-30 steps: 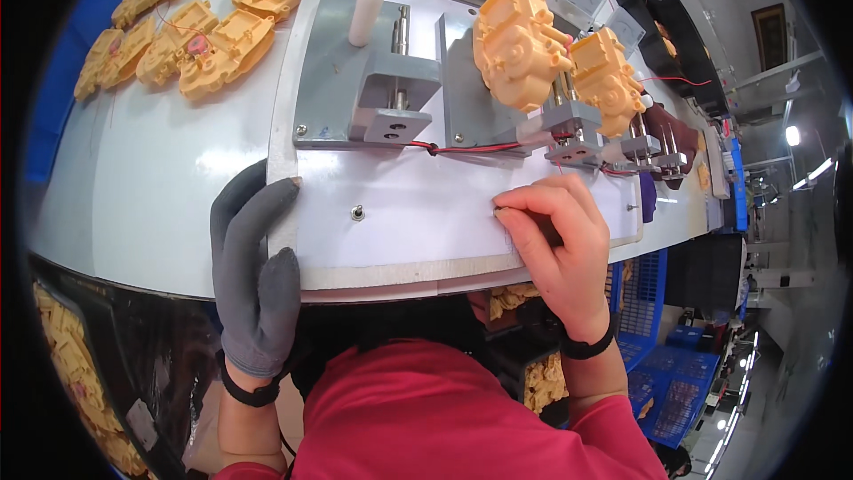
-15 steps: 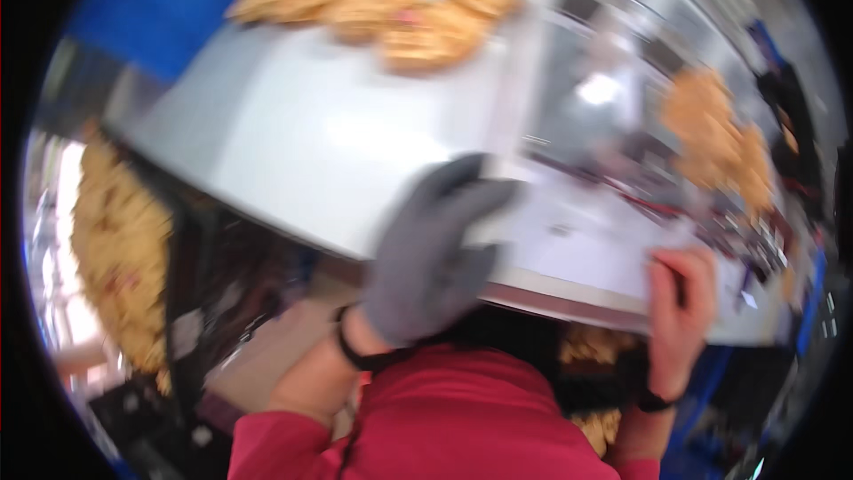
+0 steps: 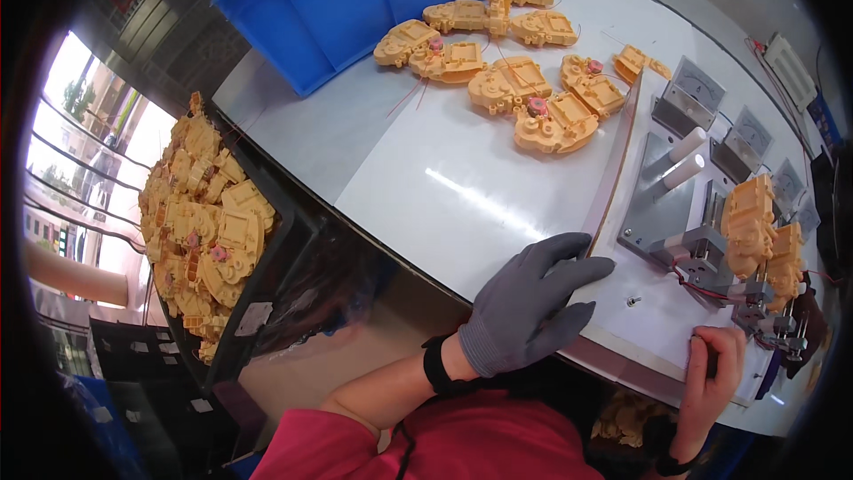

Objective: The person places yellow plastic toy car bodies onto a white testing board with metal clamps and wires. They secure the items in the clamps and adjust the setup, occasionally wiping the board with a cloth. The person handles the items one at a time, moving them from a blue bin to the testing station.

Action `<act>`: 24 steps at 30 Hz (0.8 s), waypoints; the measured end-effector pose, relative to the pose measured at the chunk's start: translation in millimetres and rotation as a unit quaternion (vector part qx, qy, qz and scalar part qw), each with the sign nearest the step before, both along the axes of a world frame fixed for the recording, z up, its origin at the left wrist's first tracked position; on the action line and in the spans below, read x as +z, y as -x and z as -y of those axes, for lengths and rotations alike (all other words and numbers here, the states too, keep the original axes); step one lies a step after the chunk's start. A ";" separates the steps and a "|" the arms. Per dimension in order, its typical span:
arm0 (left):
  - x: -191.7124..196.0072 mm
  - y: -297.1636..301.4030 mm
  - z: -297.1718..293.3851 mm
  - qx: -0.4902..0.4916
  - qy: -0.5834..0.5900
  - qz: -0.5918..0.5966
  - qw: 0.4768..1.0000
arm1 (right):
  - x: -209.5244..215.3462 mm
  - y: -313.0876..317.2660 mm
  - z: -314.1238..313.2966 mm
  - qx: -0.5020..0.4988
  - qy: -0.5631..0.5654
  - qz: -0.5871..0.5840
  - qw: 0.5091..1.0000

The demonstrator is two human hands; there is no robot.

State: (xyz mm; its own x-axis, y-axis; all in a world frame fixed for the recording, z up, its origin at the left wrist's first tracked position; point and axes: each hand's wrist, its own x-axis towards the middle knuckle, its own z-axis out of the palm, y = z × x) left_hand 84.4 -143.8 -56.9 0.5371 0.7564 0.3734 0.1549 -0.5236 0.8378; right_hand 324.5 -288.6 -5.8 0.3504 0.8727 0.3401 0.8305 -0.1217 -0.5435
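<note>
My left hand (image 3: 530,309), in a grey glove, hovers at the table's near edge with its fingers apart and nothing in them. Its fingertips reach over the edge of a raised white board (image 3: 613,329). Bare, my right hand (image 3: 718,363) rests at that board's near side, its fingers curled in with thumb and forefinger brought together. Anything between them is too small or hidden to make out. Beyond it stands a metal fixture (image 3: 689,251) with wires and two white posts. Two yellow plastic housings (image 3: 748,222) sit upright on the fixture.
Several yellow housings (image 3: 508,84) with thin red wires lie at the table's far side, beside a blue bin (image 3: 355,4). Dial meters (image 3: 697,84) stand behind the fixture. At the left, a black crate (image 3: 289,258) is heaped with more housings. A small screw (image 3: 633,301) stands on the board.
The blurred view has steadied and swung, so the table and both hands appear farther right and lower. My left hand stays open; my right hand stays curled near the board's edge.
</note>
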 end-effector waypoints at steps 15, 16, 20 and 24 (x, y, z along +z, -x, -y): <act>7.0 -0.3 -0.1 0.004 -0.021 0.002 1.000 | 2.6 5.5 -0.6 -0.014 -0.028 -0.022 0.999; 7.2 -1.3 -1.1 0.008 -0.027 0.007 1.000 | 0.6 4.7 -0.3 -0.009 -0.036 -0.019 0.999; 2.4 -3.0 -1.6 0.011 -0.036 0.030 0.999 | 4.3 3.6 -6.5 0.004 -0.044 0.003 0.999; -1.1 -4.2 1.0 0.013 -0.033 0.034 0.999 | 3.6 0.0 -8.6 0.020 -0.058 0.024 0.998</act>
